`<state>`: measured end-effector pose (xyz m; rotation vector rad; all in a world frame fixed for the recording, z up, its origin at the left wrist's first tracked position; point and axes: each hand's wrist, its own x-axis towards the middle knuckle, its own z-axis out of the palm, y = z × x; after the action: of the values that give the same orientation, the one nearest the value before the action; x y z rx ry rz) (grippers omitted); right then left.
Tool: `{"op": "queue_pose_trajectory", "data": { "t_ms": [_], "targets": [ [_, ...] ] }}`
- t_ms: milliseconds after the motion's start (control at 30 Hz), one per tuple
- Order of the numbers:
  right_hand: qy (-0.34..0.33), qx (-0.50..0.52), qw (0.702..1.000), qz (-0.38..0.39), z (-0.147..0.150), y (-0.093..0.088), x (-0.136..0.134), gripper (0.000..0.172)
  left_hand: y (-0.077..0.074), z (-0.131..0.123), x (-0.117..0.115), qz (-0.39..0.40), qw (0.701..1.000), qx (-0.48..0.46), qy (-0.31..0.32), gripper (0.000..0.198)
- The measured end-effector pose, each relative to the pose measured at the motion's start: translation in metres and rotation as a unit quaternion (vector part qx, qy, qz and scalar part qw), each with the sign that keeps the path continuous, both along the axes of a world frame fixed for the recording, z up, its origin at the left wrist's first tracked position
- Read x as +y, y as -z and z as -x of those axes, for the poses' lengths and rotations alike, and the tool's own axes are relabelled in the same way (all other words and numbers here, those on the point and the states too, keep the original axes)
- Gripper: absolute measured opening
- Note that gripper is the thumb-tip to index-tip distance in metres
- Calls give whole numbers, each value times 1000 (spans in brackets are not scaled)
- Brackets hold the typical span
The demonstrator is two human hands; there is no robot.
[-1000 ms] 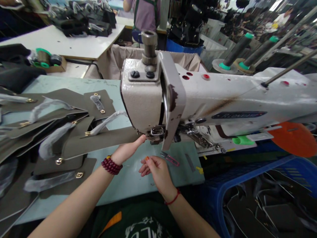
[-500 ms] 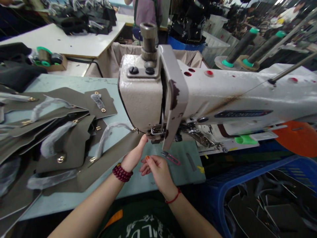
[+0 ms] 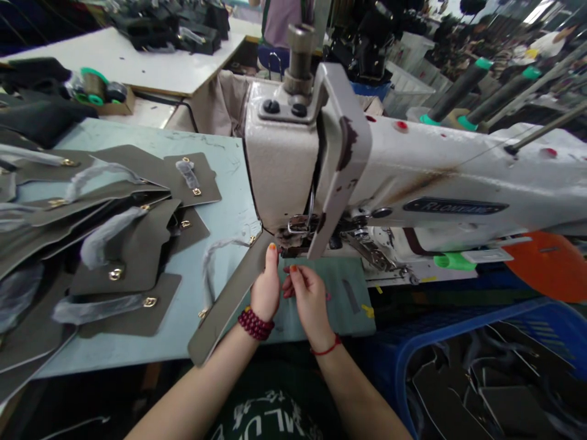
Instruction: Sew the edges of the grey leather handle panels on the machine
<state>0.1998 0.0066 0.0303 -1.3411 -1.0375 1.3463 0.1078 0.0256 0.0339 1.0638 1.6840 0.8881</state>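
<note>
A long grey-brown bag panel (image 3: pixel 229 297) lies slantwise on the light blue table, its far end beside the sewing machine's needle area. Attached to it is a plastic-wrapped handle (image 3: pixel 208 275) with gold fittings. My left hand (image 3: pixel 265 290) grips the panel's right edge, thumb on top and the other fingers mostly hidden. Just right of it, below the sewing machine (image 3: pixel 282 165), my right hand (image 3: pixel 310 299) has its thumb and fingers pinched together; what they hold, if anything, is too small to make out. Pink thread snips (image 3: pixel 328 297) show only slightly behind this hand.
Several similar panels (image 3: pixel 132 256) with wrapped handles are heaped on the table's left (image 3: pixel 233 159). A blue basket (image 3: pixel 398 360) of panels stands at lower right. Thread cones (image 3: pixel 458 91) rise behind the machine. A person (image 3: pixel 282 24) is beyond it.
The panel's near end has swung right and towards me, with my left hand turned more upright. My right hand has moved slightly up and right, now covering most of the snips. The view has shifted.
</note>
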Motion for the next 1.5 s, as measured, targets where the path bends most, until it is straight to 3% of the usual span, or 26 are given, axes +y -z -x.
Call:
{"op": "queue_pose_trajectory", "data": {
  "t_ms": [100,200,267,367,467,567,633,800,967,1100,1267,1500],
  "targets": [
    [3,-56,998,-35,5,-4,9,37,-12,0,-42,-53,995,-60,-62,41],
    [-13,-72,997,-32,19,0,17,45,-43,22,-76,-49,989,-138,21,26],
    [-25,-94,995,-25,32,5,23,51,-65,49,-65,-110,985,-128,47,21],
    [-7,-163,986,-43,47,11,33,51,-79,87,2,-168,979,-15,114,28],
    [10,-170,984,-60,48,11,38,46,-67,99,78,-126,951,46,277,36],
    [-12,-141,988,-56,38,8,36,44,-51,89,113,-58,922,22,383,31],
    [-30,-128,990,-52,29,5,34,43,-46,80,113,-31,915,-26,401,30],
    [-69,-91,993,-29,17,-2,34,43,-42,72,94,-22,937,-72,340,32],
    [-90,-73,993,0,7,-10,38,41,-31,70,84,-38,935,-114,333,33],
    [-113,-61,992,10,-4,-17,36,41,-29,72,82,-61,938,-84,329,33],
    [-151,-64,986,27,-12,-19,22,41,-31,86,82,-36,948,-27,316,29],
    [-144,-71,987,23,-13,-14,13,45,-27,92,87,-45,940,-72,330,32]
  ]
}}
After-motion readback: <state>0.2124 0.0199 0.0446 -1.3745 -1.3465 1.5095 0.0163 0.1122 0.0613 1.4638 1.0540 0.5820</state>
